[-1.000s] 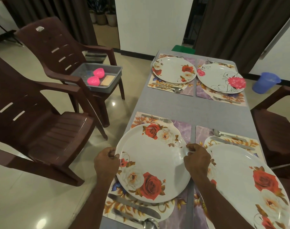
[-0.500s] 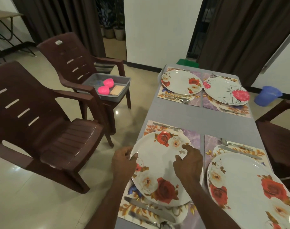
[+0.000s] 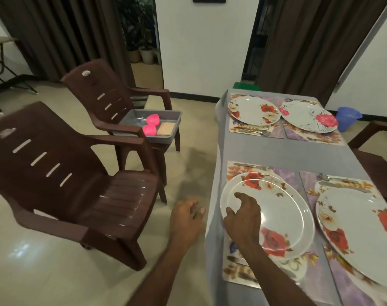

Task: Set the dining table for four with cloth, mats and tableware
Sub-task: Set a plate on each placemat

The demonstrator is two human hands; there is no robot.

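A grey cloth (image 3: 276, 151) covers the table, with four floral mats on it. Each mat carries a white floral plate: near-left plate (image 3: 283, 208), near-right plate (image 3: 360, 228), far-left plate (image 3: 253, 110), far-right plate (image 3: 309, 117). A fork (image 3: 252, 166) lies beyond the near-left plate, and a spoon and knife (image 3: 333, 178) lie beyond the near-right one. My right hand (image 3: 243, 217) is over the near-left plate's left rim, fingers loosely curled, gripping nothing. My left hand (image 3: 186, 219) hangs over the floor left of the table, holding nothing.
Two brown plastic chairs stand to the left. The farther chair (image 3: 104, 85) carries a grey tray (image 3: 163, 138) holding two pink objects (image 3: 152, 119) and a tan pad. Another brown chair (image 3: 377, 151) is at the right, with a blue bucket (image 3: 348, 118) behind it.
Both hands have let go of the near-left plate. The left hand moved off the table to the left, and the right hand crossed to the plate's left rim. The view turned left.
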